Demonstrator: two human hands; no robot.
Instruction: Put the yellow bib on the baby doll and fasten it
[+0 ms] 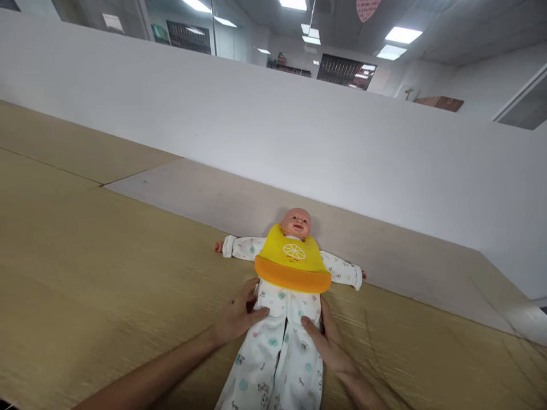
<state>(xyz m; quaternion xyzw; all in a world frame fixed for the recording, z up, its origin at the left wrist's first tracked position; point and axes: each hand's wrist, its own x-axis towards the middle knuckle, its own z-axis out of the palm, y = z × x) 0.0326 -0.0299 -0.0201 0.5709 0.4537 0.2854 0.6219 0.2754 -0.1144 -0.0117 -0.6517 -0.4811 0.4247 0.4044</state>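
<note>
A baby doll (270, 347) in white pyjamas with a small animal print lies face up, its arms spread out to both sides. Around its neck is a yellow bib (294, 250) with a white citrus slice and an orange catch pocket (293, 275) along the lower edge. My left hand (240, 313) holds one side of the waist, thumb on top and fingers round the edge. On the opposite side, my right hand (327, 336) grips the doll at the hip in the same way. Some fingertips are hidden behind the clothing.
Under the doll is a wooden tabletop (119, 273), with a paler strip (384, 239) along its back. A white partition (256, 125) rises behind it. Beyond, glass panes show a room with ceiling lights and a cardboard box (444, 103).
</note>
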